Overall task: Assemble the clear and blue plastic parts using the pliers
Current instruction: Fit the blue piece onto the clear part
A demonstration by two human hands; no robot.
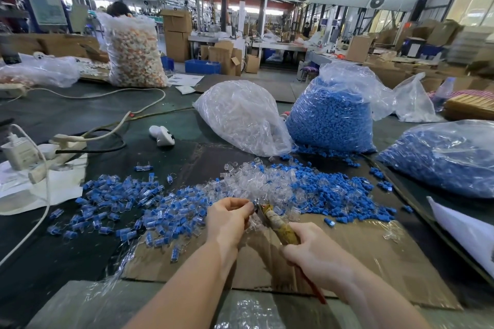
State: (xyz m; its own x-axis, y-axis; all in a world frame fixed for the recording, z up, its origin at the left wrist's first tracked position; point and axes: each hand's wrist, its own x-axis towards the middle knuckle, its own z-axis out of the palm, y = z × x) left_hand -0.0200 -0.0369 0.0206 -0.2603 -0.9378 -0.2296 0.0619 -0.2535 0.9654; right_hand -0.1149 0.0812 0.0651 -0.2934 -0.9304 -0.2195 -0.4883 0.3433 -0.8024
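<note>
Here the person's left hand (229,218) was curled, fingertips pinched together on something small right at the nose of the pliers (278,224); the piece itself was too small and blurred to name. The right hand (314,254) was clenched around the pliers' handles, which were wrapped in worn tan tape, a red handle end poking out below the wrist. The tool pointed up and left toward the left fingertips.

Both hands worked over a flattened cardboard sheet (361,256) on the dark table (66,112). Just beyond the hands lay a loose heap of clear plastic parts (256,181), with loose blue plastic parts (336,195) spread to its right. To the left, a scatter of joined clear-and-blue pieces (120,203).

Farther back: a bag of clear parts (240,117), an open bag of blue parts (334,120) just beside it, a second bag of blue parts (443,160) at right. A white power strip (66,144) with cables and a white adapter (20,153) sat at left. A tall bag of orange-and-white pieces (133,53) stood at the table's far edge.
</note>
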